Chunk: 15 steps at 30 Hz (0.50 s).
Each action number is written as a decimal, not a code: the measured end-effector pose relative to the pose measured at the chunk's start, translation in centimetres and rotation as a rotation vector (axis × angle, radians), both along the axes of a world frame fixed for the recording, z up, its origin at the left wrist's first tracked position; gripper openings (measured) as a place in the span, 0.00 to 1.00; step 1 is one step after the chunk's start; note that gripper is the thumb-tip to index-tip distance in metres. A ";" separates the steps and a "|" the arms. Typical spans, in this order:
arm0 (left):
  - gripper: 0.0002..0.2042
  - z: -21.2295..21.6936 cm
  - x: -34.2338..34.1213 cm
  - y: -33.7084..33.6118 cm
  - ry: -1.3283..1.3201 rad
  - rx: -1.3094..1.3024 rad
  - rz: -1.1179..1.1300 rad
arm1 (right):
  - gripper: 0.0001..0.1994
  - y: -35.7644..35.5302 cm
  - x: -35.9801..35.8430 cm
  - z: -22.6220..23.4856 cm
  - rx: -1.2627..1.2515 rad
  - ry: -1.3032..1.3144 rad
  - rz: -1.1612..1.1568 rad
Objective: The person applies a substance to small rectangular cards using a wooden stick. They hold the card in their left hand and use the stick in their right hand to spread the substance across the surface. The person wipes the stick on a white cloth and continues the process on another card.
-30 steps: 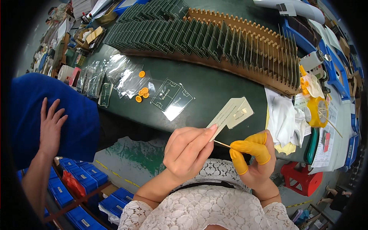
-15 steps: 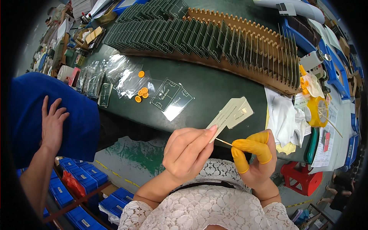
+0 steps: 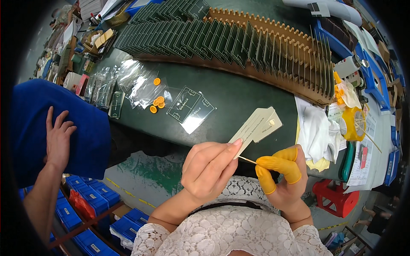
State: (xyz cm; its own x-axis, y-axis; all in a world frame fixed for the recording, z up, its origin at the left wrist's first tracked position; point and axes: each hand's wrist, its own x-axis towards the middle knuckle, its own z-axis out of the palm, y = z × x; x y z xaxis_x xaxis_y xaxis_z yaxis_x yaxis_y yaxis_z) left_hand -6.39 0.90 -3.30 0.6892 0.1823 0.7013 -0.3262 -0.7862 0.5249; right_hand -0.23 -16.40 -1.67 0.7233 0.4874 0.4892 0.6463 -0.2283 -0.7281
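Observation:
My left hand pinches the narrow end of a flat, cream, stepped board with small dark print, held above the near table edge. My right hand wears yellow finger cots on the thumb and some fingers. Between its fingertips is a thin wooden stick, its tip meeting the board's near edge beside my left fingertips. A clear bag with a dark green board lies on the table beyond my left hand, with several orange round pieces and clear plastic bags left of it.
A slotted cardboard rack full of upright dark green boards crosses the far table. White gloves, yellow tape and papers lie right. Another person's hand rests at left. A red stool and blue bins stand below.
My right hand and the stick have shifted slightly to the left along the board's edge. The board has tilted a little; my left hand keeps its grip.

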 end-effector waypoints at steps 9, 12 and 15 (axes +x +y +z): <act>0.23 -0.4 -0.2 0.2 -0.005 0.027 -0.012 | 0.16 -0.1 0.0 0.2 -0.015 0.013 -0.007; 0.20 -0.2 -0.1 0.1 -0.008 0.019 -0.002 | 0.16 0.0 0.1 0.0 -0.018 -0.006 -0.017; 0.19 -0.1 -0.1 0.1 -0.007 0.019 0.003 | 0.16 -0.1 0.1 0.1 -0.017 0.011 -0.027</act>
